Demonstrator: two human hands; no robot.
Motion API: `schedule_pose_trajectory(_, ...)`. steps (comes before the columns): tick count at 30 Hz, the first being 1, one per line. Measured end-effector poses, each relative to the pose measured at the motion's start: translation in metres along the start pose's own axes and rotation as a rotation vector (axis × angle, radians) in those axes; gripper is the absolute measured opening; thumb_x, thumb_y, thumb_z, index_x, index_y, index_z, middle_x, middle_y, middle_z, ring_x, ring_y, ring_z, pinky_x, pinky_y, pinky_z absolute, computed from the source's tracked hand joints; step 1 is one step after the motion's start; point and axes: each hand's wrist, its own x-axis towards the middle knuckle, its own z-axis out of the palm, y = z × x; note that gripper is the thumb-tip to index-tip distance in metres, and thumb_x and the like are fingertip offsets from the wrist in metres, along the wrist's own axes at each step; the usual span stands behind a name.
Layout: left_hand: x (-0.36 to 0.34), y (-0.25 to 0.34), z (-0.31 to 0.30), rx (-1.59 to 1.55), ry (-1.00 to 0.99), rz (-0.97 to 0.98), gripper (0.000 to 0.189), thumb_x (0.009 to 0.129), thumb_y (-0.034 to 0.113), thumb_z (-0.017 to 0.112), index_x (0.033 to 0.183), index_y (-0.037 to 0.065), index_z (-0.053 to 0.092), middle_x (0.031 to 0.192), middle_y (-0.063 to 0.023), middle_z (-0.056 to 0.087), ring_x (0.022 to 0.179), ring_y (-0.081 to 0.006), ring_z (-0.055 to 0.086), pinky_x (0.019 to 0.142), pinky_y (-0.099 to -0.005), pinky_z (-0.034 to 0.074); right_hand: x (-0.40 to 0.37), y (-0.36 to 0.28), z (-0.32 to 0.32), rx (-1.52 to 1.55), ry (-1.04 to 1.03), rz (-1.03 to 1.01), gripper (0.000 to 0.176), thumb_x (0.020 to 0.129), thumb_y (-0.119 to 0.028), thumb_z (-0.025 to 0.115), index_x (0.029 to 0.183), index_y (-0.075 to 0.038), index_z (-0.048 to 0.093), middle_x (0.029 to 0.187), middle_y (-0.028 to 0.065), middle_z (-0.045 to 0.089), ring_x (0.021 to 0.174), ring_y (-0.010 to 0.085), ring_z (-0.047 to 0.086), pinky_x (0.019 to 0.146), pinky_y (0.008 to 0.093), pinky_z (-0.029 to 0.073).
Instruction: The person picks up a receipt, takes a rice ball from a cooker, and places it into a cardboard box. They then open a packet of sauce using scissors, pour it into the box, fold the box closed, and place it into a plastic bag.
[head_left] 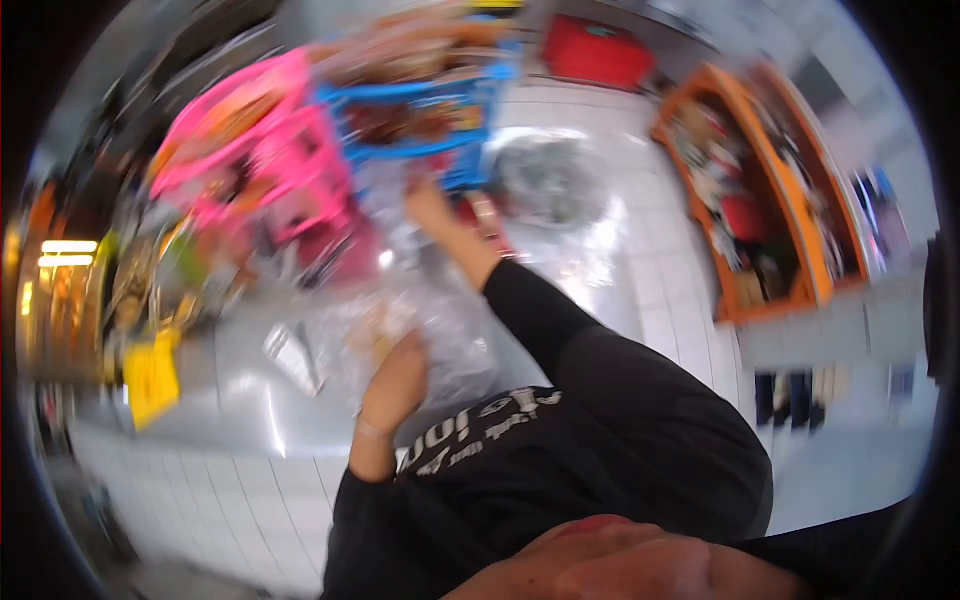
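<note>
My left hand (398, 378) is closed at a crumpled clear plastic bag (455, 345) that lies on the metal table (235, 400). Something tan shows through the plastic right by the fingertips. My right hand (430, 207) is stretched forward to the foot of a blue basket (365, 95), and its fingers are smeared by motion. Thin whitish plastic (385, 195) hangs just beside that hand. Brown packed goods fill the blue basket. A white packet (292, 358) rests on the table to the left of the bag.
Next to the blue basket stands a pink basket (285, 150) with orange-brown contents. A round clear plastic bundle (555, 180) sits farther right on the table. Beyond are a red container (597, 52) and an orange shelf unit (805, 235). A yellow piece (152, 380) hangs at the left edge.
</note>
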Motion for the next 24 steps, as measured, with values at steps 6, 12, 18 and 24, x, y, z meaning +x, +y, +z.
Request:
schedule_pose_trajectory(6,0.0,0.061,-0.064,-0.248,0.016,-0.147,0.009,0.088,0.006,0.058,0.088,0.001,0.065,0.085,-0.0169,0.068,0.081,-0.0297,0.068,0.072,-0.0345,0.052,-0.105,-0.002,-0.092,0.265,0.011,-0.231,0.035,0.089,-0.004,0.058,0.123,0.001,0.061,0.113,0.0202,0.067,0.102,0.0309,0.066,0.087,0.0375,0.051)
schedule_pose_trajectory(12,0.058,0.175,-0.036,-0.312,0.568,-0.116,0.008,0.089,0.007,0.062,0.097,0.005,0.064,0.076,-0.001,0.058,0.069,-0.0097,0.055,0.06,-0.0227,0.042,-0.275,0.07,-0.281,0.346,0.1,-0.104,0.023,0.092,-0.001,0.053,0.111,-0.004,0.066,0.109,0.0119,0.066,0.096,0.0261,0.066,0.082,0.0334,0.053)
schedule_pose_trajectory(18,0.15,0.289,0.124,-0.369,0.44,0.025,0.018,0.089,0.006,0.063,0.107,0.005,0.063,0.089,-0.002,0.06,0.08,-0.0101,0.057,0.066,-0.023,0.044,-0.402,0.187,-0.437,0.171,0.263,0.313,0.023,0.091,-0.004,0.053,0.11,-0.004,0.066,0.107,0.0137,0.067,0.09,0.0251,0.066,0.076,0.0334,0.054)
schedule_pose_trajectory(24,0.197,0.359,0.248,-0.403,0.109,0.026,0.021,0.089,0.007,0.062,0.109,0.003,0.063,0.102,-0.0088,0.063,0.088,-0.0187,0.062,0.073,-0.0292,0.05,-0.421,0.275,-0.53,0.135,0.093,0.374,0.02,0.085,-0.006,0.056,0.102,-0.003,0.067,0.099,0.0144,0.07,0.087,0.029,0.068,0.078,0.0392,0.053)
